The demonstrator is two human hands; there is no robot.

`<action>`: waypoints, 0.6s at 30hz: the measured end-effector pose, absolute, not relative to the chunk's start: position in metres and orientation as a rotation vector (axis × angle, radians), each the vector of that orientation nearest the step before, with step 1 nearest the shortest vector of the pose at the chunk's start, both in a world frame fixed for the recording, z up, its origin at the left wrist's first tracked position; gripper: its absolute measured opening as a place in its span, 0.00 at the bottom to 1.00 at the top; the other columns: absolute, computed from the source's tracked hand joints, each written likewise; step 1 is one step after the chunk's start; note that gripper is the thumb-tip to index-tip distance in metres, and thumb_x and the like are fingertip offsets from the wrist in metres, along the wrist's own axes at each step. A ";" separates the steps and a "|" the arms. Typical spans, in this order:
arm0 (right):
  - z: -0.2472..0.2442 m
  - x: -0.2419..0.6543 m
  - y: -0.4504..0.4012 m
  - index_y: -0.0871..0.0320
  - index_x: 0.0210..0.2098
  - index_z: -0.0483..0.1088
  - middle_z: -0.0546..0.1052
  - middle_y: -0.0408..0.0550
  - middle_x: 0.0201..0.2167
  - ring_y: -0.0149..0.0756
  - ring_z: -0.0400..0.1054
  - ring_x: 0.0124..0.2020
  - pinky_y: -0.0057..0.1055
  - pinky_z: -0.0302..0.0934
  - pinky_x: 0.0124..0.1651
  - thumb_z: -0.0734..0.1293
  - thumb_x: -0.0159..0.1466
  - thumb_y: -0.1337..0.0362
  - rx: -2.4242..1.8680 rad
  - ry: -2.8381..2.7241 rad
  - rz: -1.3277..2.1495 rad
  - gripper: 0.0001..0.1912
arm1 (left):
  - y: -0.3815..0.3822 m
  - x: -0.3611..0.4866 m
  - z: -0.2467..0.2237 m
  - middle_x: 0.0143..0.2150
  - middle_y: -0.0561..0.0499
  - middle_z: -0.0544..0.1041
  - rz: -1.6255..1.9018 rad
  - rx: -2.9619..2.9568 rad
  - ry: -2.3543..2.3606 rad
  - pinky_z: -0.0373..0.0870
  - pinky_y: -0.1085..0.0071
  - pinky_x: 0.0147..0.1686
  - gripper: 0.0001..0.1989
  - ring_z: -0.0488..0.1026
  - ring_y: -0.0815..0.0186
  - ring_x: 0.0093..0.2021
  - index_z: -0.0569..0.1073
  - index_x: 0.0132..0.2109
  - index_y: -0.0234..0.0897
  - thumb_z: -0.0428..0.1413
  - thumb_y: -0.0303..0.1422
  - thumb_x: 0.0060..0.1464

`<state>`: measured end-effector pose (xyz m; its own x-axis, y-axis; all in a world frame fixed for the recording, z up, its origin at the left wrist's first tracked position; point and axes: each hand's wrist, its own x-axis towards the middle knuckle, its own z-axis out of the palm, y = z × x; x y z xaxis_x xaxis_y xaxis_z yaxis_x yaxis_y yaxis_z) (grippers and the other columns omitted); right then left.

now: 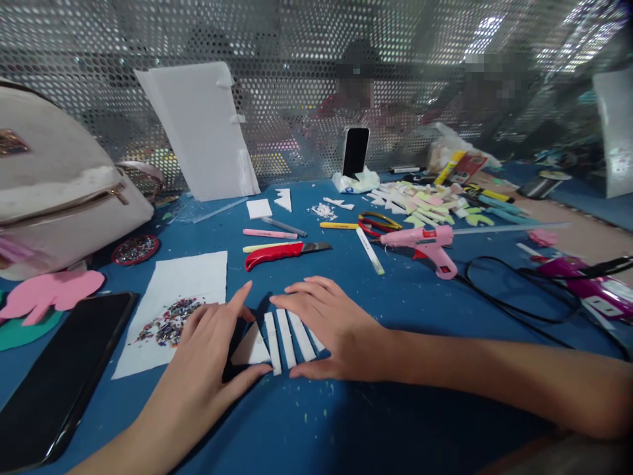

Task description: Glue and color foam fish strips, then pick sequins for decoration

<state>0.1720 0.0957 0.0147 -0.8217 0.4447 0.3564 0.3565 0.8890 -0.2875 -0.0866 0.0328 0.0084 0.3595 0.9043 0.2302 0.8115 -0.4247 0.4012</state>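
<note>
So yeah, what's been laid out between the hands is a row of narrow white foam-looking strips [285, 338], placed around the middle of the blue tabletop [425, 303], closer to the near edge than the far one. A white triangular flat piece [252, 346] is set at the row's left end, and the rightmost strip is partly covered by the right hand [341, 330]. It looks like the lining-up stage, with the pieces being fanned side by side. For the next nudge, a light, even touch is probably called for, since thin bits like these could easily be knocked askew. The left hand [212, 349] is loosely curved, fingers well apart, with the triangle partly covered and the thumb tip placed right by the nearest strip's lower end; whether that strip is actually touched can't be told. The right hand is arched over the other end, fingers stretched toward the strip tops and thumb by the lower ends. Neither hand is clenched, and nothing seems to be lifted. Toward the far edge, a red-handled knife [274, 254] has been left lying, with a pink glue gun [420, 243] parked over toward the far-right corner.
</note>
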 end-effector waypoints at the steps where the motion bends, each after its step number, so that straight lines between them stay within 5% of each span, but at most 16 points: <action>1: 0.015 0.172 0.095 0.66 0.68 0.54 0.67 0.59 0.64 0.48 0.55 0.67 0.47 0.40 0.71 0.67 0.65 0.44 -0.589 -2.637 0.295 0.43 | 0.032 -0.087 0.008 0.53 0.45 0.72 0.629 2.412 1.537 0.60 0.50 0.56 0.40 0.69 0.50 0.52 0.40 0.74 0.50 0.53 0.48 0.65; 9: 0.021 0.172 0.095 0.66 0.68 0.55 0.68 0.61 0.63 0.49 0.56 0.67 0.50 0.44 0.70 0.67 0.65 0.43 -0.593 -2.636 0.341 0.43 | 0.031 -0.092 0.010 0.56 0.44 0.73 0.617 2.467 1.544 0.64 0.52 0.56 0.38 0.70 0.51 0.54 0.43 0.74 0.47 0.54 0.43 0.66; 13: 0.026 0.178 0.089 0.65 0.63 0.61 0.74 0.58 0.57 0.46 0.62 0.62 0.46 0.55 0.65 0.63 0.70 0.49 -0.413 -2.549 0.362 0.31 | 0.029 -0.101 0.014 0.54 0.47 0.75 0.713 2.747 1.423 0.65 0.57 0.55 0.27 0.72 0.53 0.53 0.64 0.66 0.47 0.57 0.43 0.64; 16: 0.009 0.185 0.073 0.60 0.49 0.73 0.80 0.48 0.41 0.38 0.72 0.44 0.36 0.66 0.44 0.59 0.72 0.57 -0.029 -2.490 0.325 0.16 | 0.024 -0.105 0.019 0.44 0.53 0.80 0.795 2.969 1.203 0.62 0.60 0.55 0.11 0.75 0.62 0.44 0.74 0.55 0.44 0.56 0.32 0.67; 18: -0.012 0.189 0.060 0.55 0.26 0.71 0.77 0.43 0.27 0.30 0.68 0.28 0.30 0.61 0.26 0.62 0.70 0.55 0.309 -2.496 0.491 0.19 | 0.021 -0.105 0.021 0.39 0.55 0.81 0.738 3.057 1.101 0.61 0.61 0.55 0.10 0.75 0.65 0.39 0.75 0.52 0.42 0.52 0.28 0.69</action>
<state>0.1886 0.0603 -0.0121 -0.8105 -0.1109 0.5751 -0.3205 0.9058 -0.2771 -0.1052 0.0207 0.0210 0.6864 0.5589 0.4653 0.6426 -0.7657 -0.0282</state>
